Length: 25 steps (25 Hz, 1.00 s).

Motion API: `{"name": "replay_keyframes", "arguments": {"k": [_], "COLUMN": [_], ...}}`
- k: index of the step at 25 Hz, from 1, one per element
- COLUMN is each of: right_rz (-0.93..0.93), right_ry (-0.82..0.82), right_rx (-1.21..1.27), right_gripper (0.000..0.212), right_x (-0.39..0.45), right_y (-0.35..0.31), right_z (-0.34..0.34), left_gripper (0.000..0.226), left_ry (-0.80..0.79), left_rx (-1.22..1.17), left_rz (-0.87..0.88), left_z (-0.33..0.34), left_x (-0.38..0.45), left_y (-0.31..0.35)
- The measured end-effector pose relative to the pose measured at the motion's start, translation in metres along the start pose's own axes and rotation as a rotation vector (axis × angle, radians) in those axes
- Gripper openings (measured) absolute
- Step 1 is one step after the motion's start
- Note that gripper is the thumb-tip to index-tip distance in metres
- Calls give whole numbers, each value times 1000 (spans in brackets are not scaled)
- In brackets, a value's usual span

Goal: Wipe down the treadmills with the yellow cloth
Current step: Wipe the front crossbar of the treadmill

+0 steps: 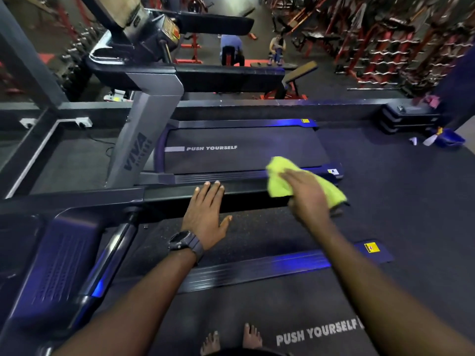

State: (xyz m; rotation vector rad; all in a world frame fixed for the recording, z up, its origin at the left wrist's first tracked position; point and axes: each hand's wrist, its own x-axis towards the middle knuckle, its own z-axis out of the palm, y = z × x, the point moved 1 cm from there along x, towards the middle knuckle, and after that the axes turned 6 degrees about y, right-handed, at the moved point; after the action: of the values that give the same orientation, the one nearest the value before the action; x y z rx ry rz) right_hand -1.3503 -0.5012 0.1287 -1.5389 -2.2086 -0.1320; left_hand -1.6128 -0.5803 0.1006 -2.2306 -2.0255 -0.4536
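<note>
We find the yellow cloth [303, 182] bunched under the right hand [308, 194], which presses it flat-palmed on the far end of the black handrail [185, 195] of the near treadmill [257, 301], at about 3 o'clock from the frame centre. The hand covers the middle of the cloth; its folds spill out at 10 o'clock and 4 o'clock of the knuckles. The left hand [205, 214] rests open on the same rail, fingers spread, holding nothing; a dark watch [185, 244] sits on its wrist. Bare feet [231, 340] stand on the near belt at 6 o'clock.

In our judgement the step in hand is the wiping of this rail, with the cloth at its right end. The next move calls for a steady stroke along the rail toward 9 o'clock, the left hand lifting clear first. The second treadmill [241, 147], at 12 o'clock beyond the rail, shows no sign of attention yet.
</note>
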Motion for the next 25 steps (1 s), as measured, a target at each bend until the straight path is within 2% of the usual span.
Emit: {"name": "replay_keyframes", "arguments": {"k": [2, 3, 4, 7, 8, 9, 10, 11, 13, 14, 15, 16, 18, 20, 21, 22, 23, 25], "right_rz": [376, 459, 444, -2, -165, -248, -237, -125, 234, 323, 332, 257, -62, -331, -341, -250, -80, 156], "right_ry": [95, 64, 50, -13, -46, -81, -76, -57, 43, 28, -6, -46, -105, -159, -163, -139, -88, -77], "right_rx": [6, -1, -23, 36, 50, 69, 84, 71, 43, 3, -27, -25, 28, 100, 123, 130, 121, 27], "right_gripper": [74, 70, 68, 68, 69, 69, 71, 74, 74, 72, 69, 67, 65, 72, 77, 78, 77, 70], "right_x": [2, 4, 7, 3, 1, 4, 8, 9, 7, 8, 9, 11, 9, 18, 22, 22, 20, 12], "right_y": [46, 35, 4, -123, -135, -124, -96, -63, -20, -29, -57, -100, -172, -176, -154, -129, -110, -131], "right_z": [-24, -25, -17, 16, 22, 22, 17, 10, -6, -5, 2, 13, 31, 29, 26, 24, 16, 15], "left_gripper": [78, 79, 80, 81, 79, 76, 74, 72, 72, 72, 73, 73, 74, 70, 67, 63, 60, 59], "left_ry": [-16, -26, -34, -29, -6, 21, 37, 41, 49, 53, 48, 42, 43, 62, 74, 82, 84, 97], "left_rx": [-15, -19, -16, -15, -13, 9, 42, 68, 94, 97, 99, 102, 84, 49, 45, 51, 52, 16], "left_rz": [18, 16, 15, -24, -56, -87, -110, -134, -184, -199, -209, -219, -239, -252, -259, -281, -314, -382], "left_z": [-1, -1, -1, -3, -7, -10, -14, -17, -22, -23, -23, -22, -23, -28, -32, -36, -41, -47], "left_x": [-2, -1, 0, 0, -3, -6, -10, -17, -29, -32, -31, -31, -28, -28, -31, -35, -39, -42], "left_y": [-5, -3, -1, 0, -4, -12, -22, -33, -49, -52, -53, -53, -53, -60, -67, -74, -80, -87]}}
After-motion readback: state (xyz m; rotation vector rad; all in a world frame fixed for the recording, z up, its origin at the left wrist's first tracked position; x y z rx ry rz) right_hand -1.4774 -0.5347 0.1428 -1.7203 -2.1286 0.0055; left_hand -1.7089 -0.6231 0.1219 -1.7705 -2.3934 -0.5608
